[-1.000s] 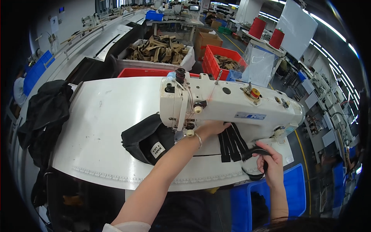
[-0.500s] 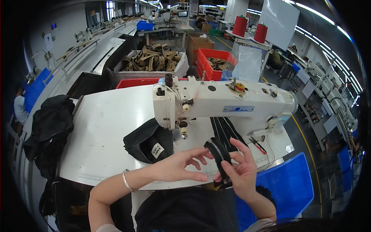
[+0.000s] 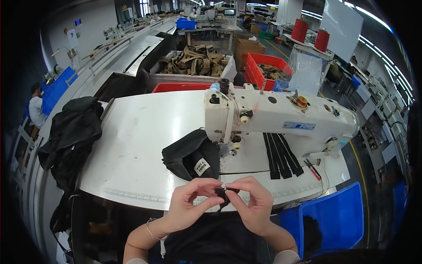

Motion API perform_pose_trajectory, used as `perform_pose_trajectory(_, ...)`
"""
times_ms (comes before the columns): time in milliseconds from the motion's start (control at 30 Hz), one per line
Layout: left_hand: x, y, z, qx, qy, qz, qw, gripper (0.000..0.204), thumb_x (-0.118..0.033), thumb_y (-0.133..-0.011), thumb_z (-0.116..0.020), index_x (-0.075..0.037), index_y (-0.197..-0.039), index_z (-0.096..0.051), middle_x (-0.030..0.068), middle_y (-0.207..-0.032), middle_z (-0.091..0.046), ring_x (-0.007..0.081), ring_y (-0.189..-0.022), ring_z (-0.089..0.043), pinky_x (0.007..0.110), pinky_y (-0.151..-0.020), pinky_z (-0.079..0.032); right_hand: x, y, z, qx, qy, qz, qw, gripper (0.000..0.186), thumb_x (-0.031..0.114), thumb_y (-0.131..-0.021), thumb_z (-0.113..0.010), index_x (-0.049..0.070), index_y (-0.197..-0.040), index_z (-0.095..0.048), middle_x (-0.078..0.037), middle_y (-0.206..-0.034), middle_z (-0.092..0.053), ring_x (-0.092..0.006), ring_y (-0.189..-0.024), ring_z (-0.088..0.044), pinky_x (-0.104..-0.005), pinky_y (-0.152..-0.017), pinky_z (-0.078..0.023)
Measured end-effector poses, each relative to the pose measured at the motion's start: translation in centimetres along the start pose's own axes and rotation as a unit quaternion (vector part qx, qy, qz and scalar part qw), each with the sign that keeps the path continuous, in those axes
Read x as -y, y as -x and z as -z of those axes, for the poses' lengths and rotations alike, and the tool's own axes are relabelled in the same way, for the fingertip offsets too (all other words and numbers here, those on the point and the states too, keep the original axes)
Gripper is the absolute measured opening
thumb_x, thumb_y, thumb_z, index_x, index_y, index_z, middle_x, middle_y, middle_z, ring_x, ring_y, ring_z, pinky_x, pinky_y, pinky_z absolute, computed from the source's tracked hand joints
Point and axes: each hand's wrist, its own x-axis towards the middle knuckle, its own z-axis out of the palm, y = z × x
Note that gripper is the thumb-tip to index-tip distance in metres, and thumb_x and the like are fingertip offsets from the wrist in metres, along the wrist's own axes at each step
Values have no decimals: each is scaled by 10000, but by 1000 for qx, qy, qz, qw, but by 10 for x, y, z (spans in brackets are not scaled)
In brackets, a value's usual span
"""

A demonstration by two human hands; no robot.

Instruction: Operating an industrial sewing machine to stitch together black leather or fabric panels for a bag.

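Both my hands meet over the front edge of the white sewing table (image 3: 127, 149). Between them is a black zipper (image 3: 223, 196), mostly hidden by my fingers, with a small shiny bit showing at its top. My left hand (image 3: 193, 203) pinches one side with thumb and fingers. From the other side, my right hand (image 3: 254, 203) grips it with thumb and forefinger. A folded black fabric piece (image 3: 182, 157) with a white label lies just beyond, against the needle area of the sewing machine (image 3: 272, 108). Several black zipper strips (image 3: 280, 160) lie under the machine's arm.
Red-handled thread snips (image 3: 313, 170) rest at the table's right. A blue bin (image 3: 338, 220) stands at front right, with black material inside. Black fabric (image 3: 72, 132) drapes over the left edge. Behind are a white-lined bin (image 3: 228, 68) of tan strips and a red crate (image 3: 255, 70).
My left hand, its fingers spread before, has come in to pinch the zipper. The looped strip is now bunched between both hands, closer to my body. The whole view has shifted a little.
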Motion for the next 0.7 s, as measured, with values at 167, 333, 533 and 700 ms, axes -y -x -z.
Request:
perform_pose_trajectory(167, 12, 9, -4, -26, -184, -141, 972, 179, 48, -788, -661, 23, -963, -631, 126, -887, -644, 198, -782, -656, 275, -687, -521, -11, 22, 2, 14, 56, 47, 997, 292, -130, -712, -685, 9, -967, -653, -108, -951, -599, -165, -818, -589, -239, -646, -479)
perform_pose_trajectory(333, 33, 46, -9, -162, 100, -14, 982, 37, -33, -921, -513, -14, -945, -492, 93, -847, -537, 163, -747, -534, 276, -694, -469, -16, 50, -9, -144, -319, -91, 932, 109, -36, -848, -579, 28, -934, -559, -115, -1132, -511, -253, -930, -577, -444, -935, -422)
perform_pose_trajectory(533, 17, 78, 70, -397, 174, -1, 901, 142, -157, -971, -480, -56, -880, -442, -1, -770, -409, 83, -674, -384, 211, -618, -357, -26, 84, 105, -449, -424, -75, 783, 111, 94, -993, -399, 2, -934, -420, 6, -715, -338, -52, -570, -288, -184, -491, -341)
perform_pose_trajectory(700, -7, 105, 103, -364, 142, -43, 920, 129, -136, -957, -504, -46, -874, -463, 2, -739, -422, 88, -644, -379, 202, -604, -345, -12, 94, 125, -479, -179, -117, 851, 191, 152, -988, -433, 31, -840, -419, 6, -666, -303, -56, -509, -224, -206, -427, -222)
